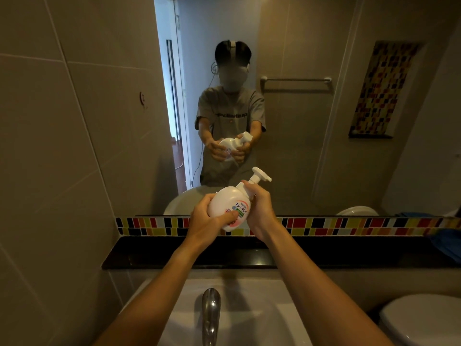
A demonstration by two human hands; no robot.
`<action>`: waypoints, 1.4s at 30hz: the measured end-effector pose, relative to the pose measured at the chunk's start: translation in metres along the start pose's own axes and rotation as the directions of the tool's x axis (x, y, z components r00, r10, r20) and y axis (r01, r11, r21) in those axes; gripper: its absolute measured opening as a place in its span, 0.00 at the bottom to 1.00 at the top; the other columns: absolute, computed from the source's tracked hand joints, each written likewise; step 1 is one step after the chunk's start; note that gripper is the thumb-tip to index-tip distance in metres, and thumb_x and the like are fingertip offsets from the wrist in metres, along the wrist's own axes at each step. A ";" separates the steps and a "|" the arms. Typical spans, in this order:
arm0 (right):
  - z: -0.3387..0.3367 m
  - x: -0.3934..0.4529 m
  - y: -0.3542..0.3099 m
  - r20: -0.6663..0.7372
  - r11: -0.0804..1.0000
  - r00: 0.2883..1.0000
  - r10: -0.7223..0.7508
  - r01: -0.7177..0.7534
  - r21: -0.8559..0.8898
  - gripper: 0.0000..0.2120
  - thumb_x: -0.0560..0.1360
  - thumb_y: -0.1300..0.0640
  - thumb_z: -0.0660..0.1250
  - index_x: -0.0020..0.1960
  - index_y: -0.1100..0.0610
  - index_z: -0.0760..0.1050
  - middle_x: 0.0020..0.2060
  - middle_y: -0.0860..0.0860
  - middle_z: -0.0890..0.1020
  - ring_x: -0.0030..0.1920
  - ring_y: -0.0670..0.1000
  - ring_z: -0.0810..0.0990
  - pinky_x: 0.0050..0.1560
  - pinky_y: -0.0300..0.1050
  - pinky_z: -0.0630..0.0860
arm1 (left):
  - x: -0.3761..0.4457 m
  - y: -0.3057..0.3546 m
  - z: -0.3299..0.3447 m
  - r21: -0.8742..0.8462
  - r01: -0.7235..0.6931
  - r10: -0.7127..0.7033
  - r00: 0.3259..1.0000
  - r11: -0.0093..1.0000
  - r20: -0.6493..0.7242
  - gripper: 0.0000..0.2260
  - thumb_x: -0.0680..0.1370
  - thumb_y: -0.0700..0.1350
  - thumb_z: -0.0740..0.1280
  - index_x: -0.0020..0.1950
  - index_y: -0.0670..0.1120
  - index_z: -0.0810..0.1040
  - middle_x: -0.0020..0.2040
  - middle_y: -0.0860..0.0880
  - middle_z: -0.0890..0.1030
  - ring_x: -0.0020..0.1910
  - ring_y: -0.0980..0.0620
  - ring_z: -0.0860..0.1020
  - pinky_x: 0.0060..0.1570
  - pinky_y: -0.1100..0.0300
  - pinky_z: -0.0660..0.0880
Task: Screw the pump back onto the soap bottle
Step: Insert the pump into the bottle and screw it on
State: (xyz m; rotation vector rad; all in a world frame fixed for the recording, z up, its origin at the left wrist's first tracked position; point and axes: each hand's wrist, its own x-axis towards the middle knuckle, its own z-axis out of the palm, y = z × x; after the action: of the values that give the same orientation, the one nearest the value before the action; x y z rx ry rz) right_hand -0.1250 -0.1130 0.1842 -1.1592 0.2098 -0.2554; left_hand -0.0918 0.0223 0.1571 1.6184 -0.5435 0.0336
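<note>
A white soap bottle [225, 202] with a pink and green label is held in the air above the black ledge, tilted with its top to the upper right. My left hand [208, 219] wraps the bottle's lower body, thumb across the label. The white pump [259, 176] sits on the bottle's neck, its nozzle pointing right. My right hand [258, 208] is closed around the pump's collar at the neck, which it hides. The mirror shows the same grip from the front.
A black stone ledge [149, 253] runs under a strip of coloured tiles [349, 224] and the mirror. Below are a white sink [249, 310] with a chrome tap [211, 313]. A toilet lid [421, 320] is at the lower right, blue cloth [446, 242] on the ledge's right end.
</note>
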 end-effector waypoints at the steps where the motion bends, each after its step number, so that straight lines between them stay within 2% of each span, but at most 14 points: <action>1: -0.002 -0.001 0.001 0.015 1.000 1.000 0.003 -0.004 0.022 0.22 0.76 0.47 0.62 0.65 0.60 0.73 0.51 0.61 0.80 0.50 0.60 0.81 0.47 0.53 0.79 | 0.000 -0.002 -0.002 -0.013 0.018 -0.018 1.000 1.000 0.022 0.22 0.69 0.49 0.76 0.59 0.53 0.72 0.52 0.57 0.78 0.49 0.51 0.80 0.35 0.66 0.81; 4: -0.008 0.000 0.007 0.029 0.993 1.000 -0.010 0.014 -0.115 0.21 0.76 0.44 0.63 0.59 0.60 0.76 0.50 0.60 0.83 0.51 0.59 0.83 0.53 0.55 0.79 | 0.000 -0.007 -0.007 -0.027 0.067 -0.066 0.996 0.997 0.054 0.24 0.69 0.48 0.75 0.62 0.50 0.73 0.56 0.50 0.79 0.52 0.47 0.80 0.43 0.55 0.84; 6: -0.007 -0.001 0.009 -0.002 0.977 1.000 -0.019 0.018 -0.212 0.25 0.76 0.41 0.64 0.59 0.61 0.77 0.50 0.59 0.85 0.51 0.58 0.84 0.53 0.54 0.79 | -0.002 -0.008 -0.006 0.006 0.052 -0.052 0.999 0.999 0.012 0.23 0.70 0.49 0.75 0.63 0.49 0.72 0.56 0.51 0.79 0.52 0.48 0.80 0.42 0.57 0.84; 9: -0.009 -0.002 0.009 -0.014 0.973 1.000 -0.026 0.022 -0.231 0.24 0.76 0.40 0.63 0.59 0.58 0.79 0.48 0.57 0.86 0.49 0.55 0.84 0.50 0.52 0.80 | -0.005 -0.007 -0.001 0.000 0.023 -0.023 0.999 1.000 -0.033 0.22 0.69 0.49 0.75 0.60 0.51 0.73 0.52 0.55 0.79 0.49 0.51 0.81 0.35 0.65 0.81; 11: -0.013 -0.003 0.005 0.040 0.975 0.999 -0.006 0.015 -0.221 0.22 0.76 0.41 0.62 0.56 0.59 0.79 0.47 0.56 0.85 0.49 0.54 0.83 0.52 0.52 0.77 | -0.005 -0.006 -0.002 -0.120 0.090 -0.088 0.996 0.989 0.017 0.21 0.67 0.53 0.75 0.58 0.52 0.75 0.52 0.52 0.81 0.49 0.48 0.82 0.36 0.62 0.82; 13: -0.017 -0.004 0.002 0.108 0.974 0.994 0.014 0.011 -0.224 0.21 0.77 0.41 0.62 0.53 0.57 0.80 0.48 0.57 0.84 0.50 0.55 0.82 0.56 0.54 0.75 | -0.004 -0.004 -0.007 -0.223 0.203 -0.175 0.975 0.954 0.137 0.25 0.65 0.57 0.74 0.59 0.50 0.76 0.54 0.46 0.83 0.52 0.44 0.83 0.40 0.53 0.83; 15: -0.019 -0.005 0.000 0.150 0.964 0.989 -0.004 0.043 -0.261 0.22 0.77 0.42 0.62 0.54 0.60 0.80 0.49 0.58 0.84 0.50 0.55 0.83 0.56 0.54 0.76 | -0.002 -0.004 -0.013 -0.223 0.249 -0.202 0.956 0.943 0.214 0.27 0.64 0.57 0.73 0.61 0.49 0.76 0.55 0.44 0.82 0.53 0.43 0.82 0.44 0.48 0.83; 18: -0.019 -0.006 0.001 0.148 0.954 0.989 -0.031 0.073 -0.290 0.22 0.79 0.44 0.61 0.61 0.61 0.78 0.51 0.58 0.84 0.51 0.56 0.83 0.54 0.52 0.78 | 0.000 -0.003 -0.015 -0.147 0.181 -0.156 0.974 0.972 0.167 0.26 0.65 0.55 0.74 0.61 0.49 0.76 0.55 0.46 0.82 0.53 0.44 0.82 0.41 0.53 0.84; 22: -0.016 -0.008 0.002 0.123 0.948 0.991 -0.055 0.091 -0.305 0.14 0.80 0.46 0.60 0.57 0.52 0.78 0.50 0.55 0.84 0.52 0.55 0.83 0.55 0.52 0.79 | -0.002 -0.012 -0.009 -0.012 0.041 -0.041 0.998 0.999 0.041 0.23 0.70 0.48 0.75 0.62 0.49 0.74 0.56 0.49 0.80 0.52 0.46 0.81 0.42 0.54 0.84; 26: -0.015 -0.012 0.003 0.109 0.942 0.993 -0.051 0.084 -0.326 0.12 0.80 0.46 0.60 0.58 0.49 0.77 0.54 0.54 0.84 0.55 0.55 0.83 0.60 0.54 0.78 | -0.007 -0.016 -0.005 0.072 -0.058 0.061 0.997 0.996 -0.040 0.24 0.69 0.48 0.76 0.60 0.55 0.71 0.53 0.59 0.77 0.49 0.52 0.80 0.36 0.70 0.80; 28: -0.014 -0.012 0.003 0.098 0.940 0.994 -0.047 0.077 -0.332 0.14 0.80 0.47 0.60 0.62 0.50 0.76 0.56 0.54 0.83 0.56 0.53 0.82 0.56 0.50 0.78 | -0.009 -0.018 -0.002 0.112 -0.091 0.099 0.993 0.989 -0.069 0.25 0.68 0.49 0.77 0.61 0.56 0.69 0.53 0.59 0.75 0.48 0.54 0.79 0.35 0.74 0.77; 32: -0.011 -0.012 0.002 0.074 0.928 0.996 -0.052 0.075 -0.365 0.13 0.81 0.46 0.58 0.61 0.47 0.76 0.54 0.50 0.83 0.52 0.48 0.81 0.42 0.38 0.74 | -0.012 -0.018 0.005 0.170 -0.123 0.147 0.980 0.978 -0.131 0.27 0.67 0.50 0.78 0.61 0.57 0.68 0.55 0.57 0.73 0.47 0.57 0.77 0.34 0.79 0.74; 38: -0.009 -0.009 0.001 0.077 0.919 0.996 -0.050 0.076 -0.388 0.09 0.81 0.46 0.60 0.56 0.46 0.77 0.50 0.48 0.84 0.48 0.47 0.83 0.38 0.35 0.75 | -0.012 -0.016 0.006 0.192 -0.086 0.120 0.978 0.978 -0.171 0.29 0.67 0.51 0.77 0.64 0.51 0.69 0.56 0.56 0.74 0.46 0.59 0.77 0.34 0.74 0.75; 42: -0.013 -0.011 0.002 0.082 0.904 0.995 -0.059 0.088 -0.419 0.11 0.80 0.42 0.59 0.51 0.44 0.78 0.44 0.44 0.86 0.45 0.44 0.85 0.38 0.35 0.78 | -0.009 -0.016 -0.002 0.071 0.008 0.000 0.994 0.997 -0.107 0.26 0.68 0.48 0.77 0.62 0.50 0.70 0.56 0.51 0.77 0.48 0.52 0.80 0.36 0.68 0.80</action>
State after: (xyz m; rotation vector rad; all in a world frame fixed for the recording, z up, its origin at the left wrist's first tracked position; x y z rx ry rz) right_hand -0.1389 -0.1199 0.1778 -1.6077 0.1659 -0.2433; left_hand -0.0930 0.0273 0.1396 1.6767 -0.4608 0.1372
